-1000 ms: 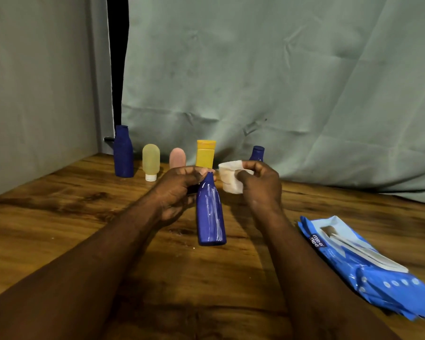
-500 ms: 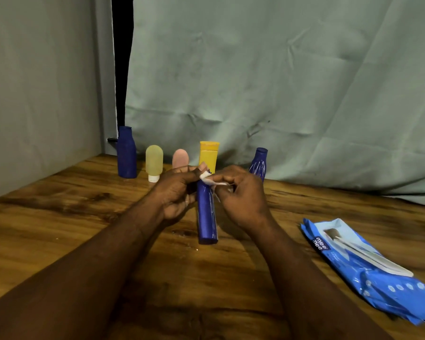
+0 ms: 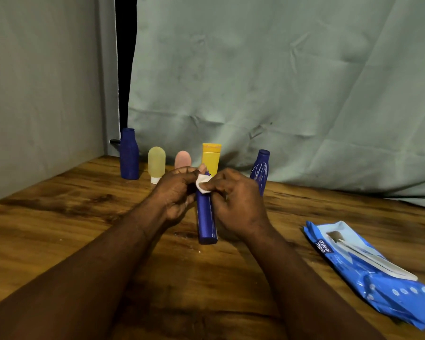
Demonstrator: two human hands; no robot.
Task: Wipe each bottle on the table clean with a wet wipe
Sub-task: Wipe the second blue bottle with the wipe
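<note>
Fingers (image 3: 221,179) on both our hands are curled: at the middle of the table (image 3: 59,229), our left hand (image 3: 174,195) grips the upright blue bottle (image 3: 206,217) near its top, while our right hand (image 3: 238,204) pinches the wet wipe (image 3: 203,186) against it (neck mostly covered).

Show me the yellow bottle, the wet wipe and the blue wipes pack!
yellow bottle (image 3: 211,160): head view, on its front, below the cap.
wet wipe (image 3: 202,184): head view, on its white folded middle.
blue wipes pack (image 3: 353,273): head view, on the blue wrapper under the white flap.
</note>
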